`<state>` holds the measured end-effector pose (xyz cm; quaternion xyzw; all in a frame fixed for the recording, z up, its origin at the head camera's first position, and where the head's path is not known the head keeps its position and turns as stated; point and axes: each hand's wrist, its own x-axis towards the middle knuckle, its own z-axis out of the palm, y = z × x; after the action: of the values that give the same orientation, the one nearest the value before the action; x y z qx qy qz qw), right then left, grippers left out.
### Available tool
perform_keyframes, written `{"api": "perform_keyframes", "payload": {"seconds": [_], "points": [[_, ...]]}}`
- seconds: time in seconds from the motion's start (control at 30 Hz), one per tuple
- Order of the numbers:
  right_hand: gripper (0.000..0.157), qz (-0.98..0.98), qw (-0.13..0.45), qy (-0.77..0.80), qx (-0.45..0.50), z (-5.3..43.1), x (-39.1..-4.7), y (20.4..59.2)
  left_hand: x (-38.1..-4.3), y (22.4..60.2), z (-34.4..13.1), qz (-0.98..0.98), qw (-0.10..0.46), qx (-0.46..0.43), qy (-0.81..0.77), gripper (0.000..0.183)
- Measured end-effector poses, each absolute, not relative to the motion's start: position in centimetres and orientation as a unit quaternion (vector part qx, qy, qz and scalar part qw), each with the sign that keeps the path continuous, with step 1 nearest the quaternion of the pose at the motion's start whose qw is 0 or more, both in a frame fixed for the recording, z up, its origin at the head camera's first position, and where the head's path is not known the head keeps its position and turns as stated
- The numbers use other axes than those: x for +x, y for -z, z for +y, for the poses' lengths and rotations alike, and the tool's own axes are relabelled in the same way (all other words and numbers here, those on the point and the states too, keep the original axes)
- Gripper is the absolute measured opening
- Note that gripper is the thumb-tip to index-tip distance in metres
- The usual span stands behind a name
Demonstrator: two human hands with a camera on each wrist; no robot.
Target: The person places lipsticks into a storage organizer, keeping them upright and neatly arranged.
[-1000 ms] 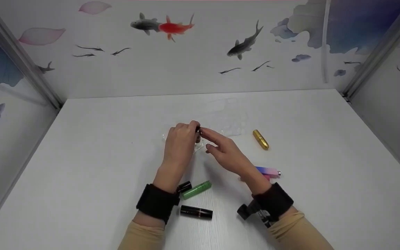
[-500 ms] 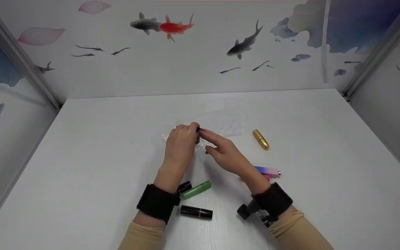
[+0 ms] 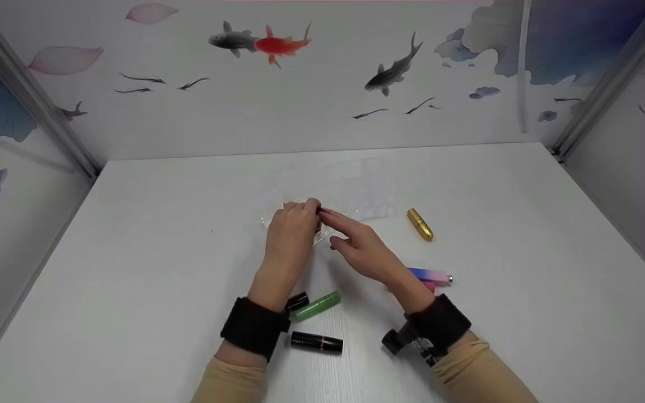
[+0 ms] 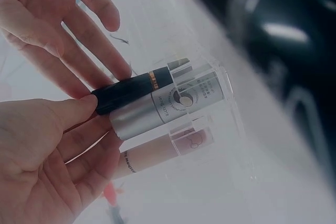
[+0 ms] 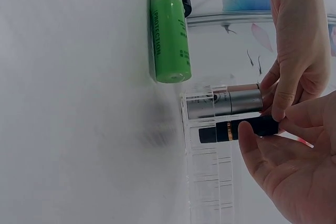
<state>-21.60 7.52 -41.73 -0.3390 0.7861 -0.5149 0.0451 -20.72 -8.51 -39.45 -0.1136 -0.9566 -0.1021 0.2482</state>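
My left hand [image 3: 291, 232] pinches the upper end of a black lipstick tube [image 4: 131, 92] with a gold band, its thumb on the end. The tube's lower part sits in a compartment of a clear plastic organizer [image 5: 210, 182]. My right hand [image 3: 364, 249] is beside it, fingers nearly straight and fingertips touching the black tube, thumb apart. In the left wrist view, a silver tube [image 4: 147, 116] and a pale pink tube [image 4: 152, 156] stand in neighbouring compartments, with left fingers behind them. From the head view, my left hand hides most of these tubes.
Nearer my forearms lie a green tube [image 3: 318, 306], a black tube [image 3: 317, 342] and another black piece [image 3: 298, 301]. A blue-pink tube [image 3: 434, 276] rests on a pink item [image 3: 430, 286] by the right wrist. A gold tube [image 3: 420, 225] lies further right.
The black lipstick tube's top, visible between my fingertips a second ago, now sits slightly lower and more hidden. Both hands have moved down very little; the loose tubes stay put.
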Motion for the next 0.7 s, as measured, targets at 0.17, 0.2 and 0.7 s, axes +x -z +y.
{"api": "perform_keyframes", "payload": {"seconds": [0.17,0.2,0.7], "points": [[0.052,0.791,0.047,0.508,-0.337,7.54,-21.71,41.87,-20.74,39.57,-8.44,-0.956,0.247,-0.112,0.107,0.007],[0.053,0.793,0.045,0.505,-0.337,7.53,-21.73,41.88,-20.75,39.57,-8.43,-0.956,0.248,-0.111,0.108,0.007],[0.055,0.813,0.043,0.467,-0.345,7.56,-21.62,41.85,-20.70,39.89,-8.38,-0.957,0.247,-0.106,0.109,0.008]]}}
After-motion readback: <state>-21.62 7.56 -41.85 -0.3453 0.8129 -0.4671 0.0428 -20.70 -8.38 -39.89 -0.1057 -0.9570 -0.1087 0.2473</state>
